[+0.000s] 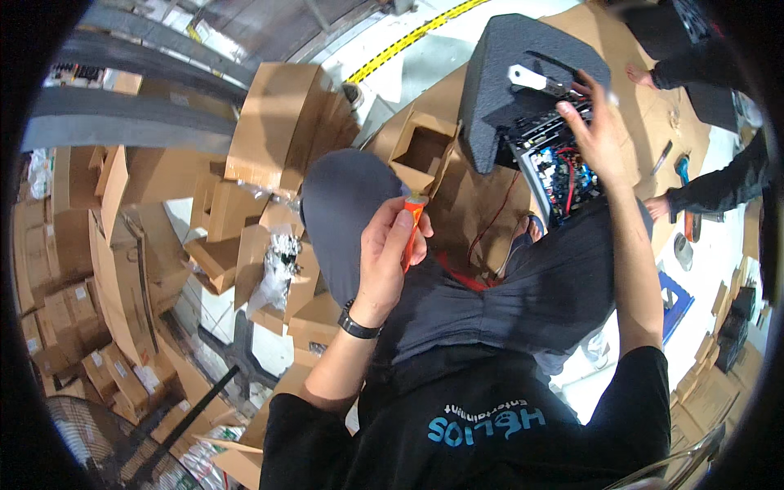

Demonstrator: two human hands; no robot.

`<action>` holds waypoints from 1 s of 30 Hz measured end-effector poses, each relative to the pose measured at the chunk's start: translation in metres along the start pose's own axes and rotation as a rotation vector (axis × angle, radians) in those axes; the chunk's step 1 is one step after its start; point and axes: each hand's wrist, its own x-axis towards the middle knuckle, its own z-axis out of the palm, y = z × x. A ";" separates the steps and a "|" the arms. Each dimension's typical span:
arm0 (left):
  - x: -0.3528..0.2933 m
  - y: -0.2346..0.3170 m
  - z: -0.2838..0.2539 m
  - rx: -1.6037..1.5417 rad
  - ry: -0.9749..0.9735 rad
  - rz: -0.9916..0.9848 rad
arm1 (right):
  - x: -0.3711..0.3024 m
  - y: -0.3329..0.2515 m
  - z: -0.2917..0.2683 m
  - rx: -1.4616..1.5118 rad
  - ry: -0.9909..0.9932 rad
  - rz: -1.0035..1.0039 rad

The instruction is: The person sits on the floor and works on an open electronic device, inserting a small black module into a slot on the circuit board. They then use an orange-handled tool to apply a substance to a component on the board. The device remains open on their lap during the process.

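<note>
My left hand [390, 245], with a black band on its wrist, is closed around an orange tube-shaped thing [413, 229]. Its pale, yellowish end points up past my thumb; I cannot make out its exact kind. My right hand [600, 135] has thumb and fingers apart, just above an opened electronic device [555, 184] with circuit boards and red and blue wires showing inside. Whether the fingertips touch it, I cannot tell. The device leans against a dark grey foam block [498, 90]. A white-handled tool [527, 78] lies on that block near my fingers.
A small open cardboard box [423, 151] stands beyond my left hand. Larger cartons [278, 122] crowd the left side, above a black fan [90, 445]. At right, another person's dark sleeve [723, 184] reaches in near a blue-handled tool [683, 169].
</note>
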 end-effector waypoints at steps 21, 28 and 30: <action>0.124 -0.037 0.081 0.390 -0.105 0.233 | 0.030 0.004 0.019 0.147 -0.084 -0.042; 0.149 -0.028 0.079 0.418 -0.262 0.238 | 0.017 -0.010 0.009 -0.090 0.282 -0.221; 0.154 -0.024 0.076 0.431 -0.266 0.210 | 0.008 -0.020 0.005 -0.050 0.240 -0.146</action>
